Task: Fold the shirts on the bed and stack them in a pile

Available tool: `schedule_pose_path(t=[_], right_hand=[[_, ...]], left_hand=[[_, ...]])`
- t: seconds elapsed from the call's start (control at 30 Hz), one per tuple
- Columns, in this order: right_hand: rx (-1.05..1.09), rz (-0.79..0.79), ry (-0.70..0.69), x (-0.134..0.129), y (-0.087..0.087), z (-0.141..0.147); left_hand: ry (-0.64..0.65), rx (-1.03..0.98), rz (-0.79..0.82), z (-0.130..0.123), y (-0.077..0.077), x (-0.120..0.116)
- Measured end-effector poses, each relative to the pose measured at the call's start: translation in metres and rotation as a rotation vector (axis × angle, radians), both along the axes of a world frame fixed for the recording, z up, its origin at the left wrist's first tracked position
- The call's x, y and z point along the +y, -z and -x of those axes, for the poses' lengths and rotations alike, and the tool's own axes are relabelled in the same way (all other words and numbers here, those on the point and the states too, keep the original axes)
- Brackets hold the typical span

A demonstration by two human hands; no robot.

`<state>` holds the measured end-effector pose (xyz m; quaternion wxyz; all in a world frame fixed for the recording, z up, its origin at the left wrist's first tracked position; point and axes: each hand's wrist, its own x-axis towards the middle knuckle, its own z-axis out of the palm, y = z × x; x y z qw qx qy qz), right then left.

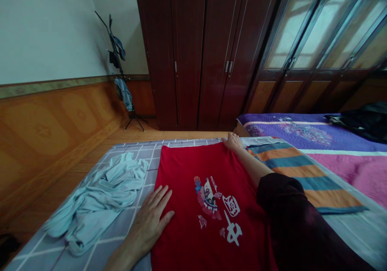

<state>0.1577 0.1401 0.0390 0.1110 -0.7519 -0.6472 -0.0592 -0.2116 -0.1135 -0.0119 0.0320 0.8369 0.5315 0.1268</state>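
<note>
A red shirt [187,162] with a printed picture and white characters lies spread flat on the grey checked bed cover [99,249]. My left hand [152,218] rests palm down at the shirt's left edge, fingers apart. At the far right corner of the shirt is my right hand [232,142], its fingers bent together over the edge; my right sleeve covers part of the shirt's right side. A crumpled light blue garment [105,194] lies to the left. To the right, a striped orange and teal garment [296,166] lies flat, partly behind my right arm.
Beyond the bed stand a dark red wardrobe [187,53] and a coat stand [117,61] with things hung on it. At the right is another bed with a purple and pink cover [341,170] and a dark garment [363,121] on it.
</note>
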Motion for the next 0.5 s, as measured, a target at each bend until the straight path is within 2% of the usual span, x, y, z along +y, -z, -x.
schedule_pose_path(t=[0.1, 0.27, 0.37, 0.5], right_hand=[[-0.025, -0.001, -0.127, -0.015, -0.003, -0.001], [-0.064, 0.094, -0.370, -0.061, 0.017, -0.006], [-0.068, 0.105, -0.402, -0.084, 0.024, -0.011], [-0.071, 0.056, -0.479, -0.114, 0.020, -0.022]], left_hand=[[0.002, -0.013, -0.055, 0.002, 0.008, 0.002], [0.015, -0.037, -0.084, 0.004, 0.014, 0.003], [0.012, -0.040, -0.075, 0.005, 0.014, 0.003], [0.019, -0.037, -0.065, 0.007, 0.013, 0.003]])
